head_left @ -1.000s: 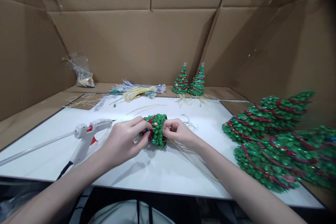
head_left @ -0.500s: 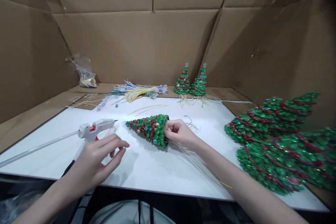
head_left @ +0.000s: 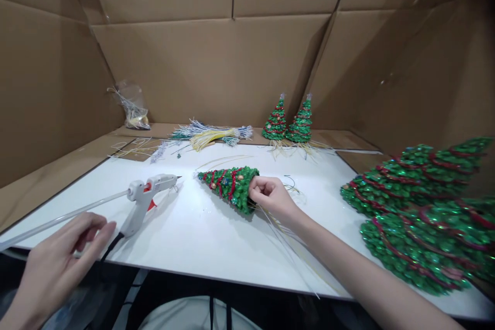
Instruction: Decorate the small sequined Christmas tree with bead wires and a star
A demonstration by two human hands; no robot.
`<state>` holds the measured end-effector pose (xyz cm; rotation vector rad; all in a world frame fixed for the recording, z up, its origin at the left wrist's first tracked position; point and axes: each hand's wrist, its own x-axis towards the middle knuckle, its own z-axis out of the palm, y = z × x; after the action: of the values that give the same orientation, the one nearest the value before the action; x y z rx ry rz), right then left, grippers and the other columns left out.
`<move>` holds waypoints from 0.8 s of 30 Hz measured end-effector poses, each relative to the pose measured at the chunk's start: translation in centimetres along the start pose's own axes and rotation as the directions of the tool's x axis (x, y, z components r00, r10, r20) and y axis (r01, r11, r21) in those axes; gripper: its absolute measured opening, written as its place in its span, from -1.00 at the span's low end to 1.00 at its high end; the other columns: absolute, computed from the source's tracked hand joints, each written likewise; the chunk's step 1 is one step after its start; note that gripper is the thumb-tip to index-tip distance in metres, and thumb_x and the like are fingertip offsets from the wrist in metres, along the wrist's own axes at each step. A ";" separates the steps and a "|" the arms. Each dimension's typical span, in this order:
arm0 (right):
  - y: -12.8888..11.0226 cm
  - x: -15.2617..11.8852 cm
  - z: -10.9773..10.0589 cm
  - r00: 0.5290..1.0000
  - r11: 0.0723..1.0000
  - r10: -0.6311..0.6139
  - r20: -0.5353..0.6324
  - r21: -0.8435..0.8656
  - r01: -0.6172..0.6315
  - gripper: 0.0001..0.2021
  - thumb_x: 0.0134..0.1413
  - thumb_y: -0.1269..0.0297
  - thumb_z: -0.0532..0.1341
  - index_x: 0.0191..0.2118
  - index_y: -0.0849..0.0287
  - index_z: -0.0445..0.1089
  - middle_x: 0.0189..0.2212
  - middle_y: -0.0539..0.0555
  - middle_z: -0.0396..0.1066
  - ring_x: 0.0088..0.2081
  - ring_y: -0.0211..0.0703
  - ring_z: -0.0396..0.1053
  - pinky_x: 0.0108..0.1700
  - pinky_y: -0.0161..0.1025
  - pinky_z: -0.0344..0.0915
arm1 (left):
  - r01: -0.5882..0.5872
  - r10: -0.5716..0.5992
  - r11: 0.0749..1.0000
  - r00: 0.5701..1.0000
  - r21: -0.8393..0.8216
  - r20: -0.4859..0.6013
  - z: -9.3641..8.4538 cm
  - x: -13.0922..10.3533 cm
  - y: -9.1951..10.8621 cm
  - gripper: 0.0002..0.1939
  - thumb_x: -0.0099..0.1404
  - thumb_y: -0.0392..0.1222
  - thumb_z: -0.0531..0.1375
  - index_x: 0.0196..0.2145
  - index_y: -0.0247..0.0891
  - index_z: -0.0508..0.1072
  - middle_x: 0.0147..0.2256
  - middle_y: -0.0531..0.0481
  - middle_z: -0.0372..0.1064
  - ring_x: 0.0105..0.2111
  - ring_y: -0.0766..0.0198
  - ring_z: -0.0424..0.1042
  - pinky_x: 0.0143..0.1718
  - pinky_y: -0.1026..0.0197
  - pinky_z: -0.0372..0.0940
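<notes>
Well, cardboard walls (head_left: pixel 174 67) flank the white tabletop (head_left: pixel 193 240), right hand (head_left: pixel 270 197) gripping a tree (head_left: pixel 226 184), left hand (head_left: pixel 64 263) empty.

Shows three small green cone-shaped trees with red garlands: one lying tree (head_left: pixel 228 185), two standing trees (head_left: pixel 275 121). Includes at least two larger green trees (head_left: pixel 415 252), overlapping too much for exact counting. Adds one white glue gun with red trigger (head_left: pixel 141 201), one long translucent rod (head_left: pixel 73 215), one clear plastic bag (head_left: pixel 133 108), two bare hands (head_left: pixel 266 196).

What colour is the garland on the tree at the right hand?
The garland is red; see the head view.
</notes>
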<state>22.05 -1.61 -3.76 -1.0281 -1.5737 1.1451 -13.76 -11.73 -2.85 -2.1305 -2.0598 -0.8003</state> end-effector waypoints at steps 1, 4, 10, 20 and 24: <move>0.0 0.0 0.1 1.000 1.000 -0.004 -0.009 -0.001 0.004 -0.88 -0.24 0.33 0.13 -0.66 0.19 0.21 -0.74 -0.13 0.02 -0.64 -0.40 -0.07 -0.58 -0.35 -0.14 | 0.042 -0.042 0.999 0.999 0.009 -0.029 0.3 0.3 0.1 -0.75 0.24 0.10 0.08 -0.35 -0.10 0.33 -0.54 0.13 0.29 -0.53 0.27 0.26 -0.51 0.25 0.17; 0.0 -0.2 0.2 1.000 1.000 -0.005 -0.023 0.006 0.005 -0.88 -0.24 0.33 0.14 -0.65 0.19 0.20 -0.74 -0.13 0.02 -0.64 -0.40 -0.07 -0.57 -0.35 -0.14 | 0.065 -0.065 0.998 0.998 -0.026 0.007 1.5 1.6 1.1 -0.69 0.26 0.14 0.03 -0.22 -0.09 0.35 -0.40 0.11 0.37 -0.46 0.23 0.30 -0.42 0.23 0.23; 1.0 -0.5 0.5 1.000 1.000 -0.014 -0.005 0.022 0.014 -0.89 -0.18 0.39 0.14 -0.62 0.19 0.22 -0.71 -0.13 0.01 -0.62 -0.40 -0.07 -0.56 -0.36 -0.12 | -0.017 0.015 1.000 0.990 0.019 0.137 3.8 4.0 1.6 -0.56 0.23 0.20 0.05 -0.23 -0.22 0.43 -0.30 -0.05 0.39 -0.32 0.09 0.37 -0.35 0.18 0.29; 1.3 -0.8 0.7 0.999 0.999 -0.048 -0.013 0.000 0.048 -0.87 -0.15 0.41 0.14 -0.62 0.19 0.19 -0.71 -0.14 -0.01 -0.62 -0.40 -0.08 -0.56 -0.36 -0.12 | 0.098 -0.035 0.976 0.952 -0.195 0.303 4.4 2.9 2.0 -0.57 0.27 0.16 0.07 -0.07 -0.16 0.43 -0.07 -0.04 0.45 -0.09 0.01 0.42 -0.13 0.14 0.32; 1.1 -0.8 0.8 0.999 0.999 -0.042 -0.022 -0.015 0.041 -0.86 -0.14 0.39 0.13 -0.62 0.19 0.19 -0.71 -0.14 -0.01 -0.62 -0.40 -0.07 -0.56 -0.36 -0.10 | 0.102 0.073 0.874 0.939 -0.475 0.337 3.5 2.6 5.0 -0.60 0.30 0.09 0.06 0.00 -0.11 0.40 0.03 -0.03 0.38 -0.06 0.09 0.40 -0.08 0.22 0.32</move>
<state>21.55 -2.33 -5.11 -1.0095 -1.5807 1.0926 -8.04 -8.41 -3.30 -2.6941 -2.2193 -1.1197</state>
